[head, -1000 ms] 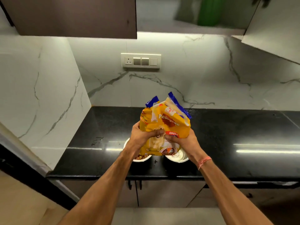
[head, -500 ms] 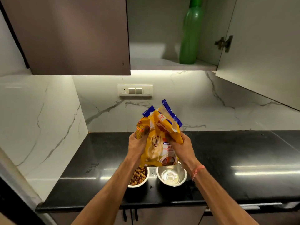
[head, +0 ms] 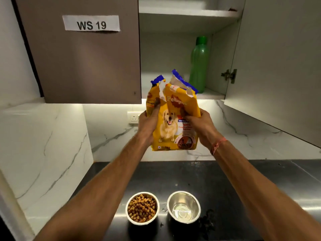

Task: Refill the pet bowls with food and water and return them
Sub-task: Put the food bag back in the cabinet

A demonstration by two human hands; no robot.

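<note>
Both the left hand (head: 149, 126) and right hand (head: 199, 126) clamped the soft, crinkly food bag (head: 171, 119) by its sides, which probably sagged, its torn top loose.

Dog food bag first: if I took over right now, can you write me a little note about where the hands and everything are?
Left hand grips the left edge of the dog food bag; right hand grips its right side. The bag is upright, its top torn open, held up in front of the open cupboard, where a green bottle stands on the shelf.
On the black counter: the left bowl is full of kibble, the right bowl has a little water.
Done: food poured, water seemingly too.
Left: probably put the bag away in the cupboard, then carry both bowls back.
</note>
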